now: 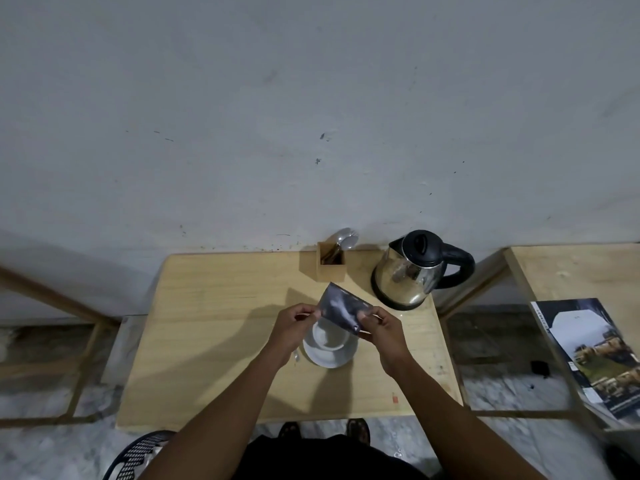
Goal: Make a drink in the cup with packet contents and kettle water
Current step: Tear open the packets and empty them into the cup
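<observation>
A white cup (329, 336) stands on a white saucer (330, 355) in the middle of the wooden table (214, 306). Both hands hold a dark shiny packet (341, 308) just above the cup. My left hand (294, 325) pinches the packet's left edge and my right hand (382, 329) pinches its lower right corner. The packet is tilted, with its far end raised. A steel kettle (408, 275) with a black lid and handle stands on its base at the back right of the table.
A wooden holder (330, 266) with spoons stands at the table's back edge by the wall. A small spoon tip (296, 356) shows left of the saucer. A second table with a booklet (595, 351) is on the right. A dark basket (138, 455) sits at lower left.
</observation>
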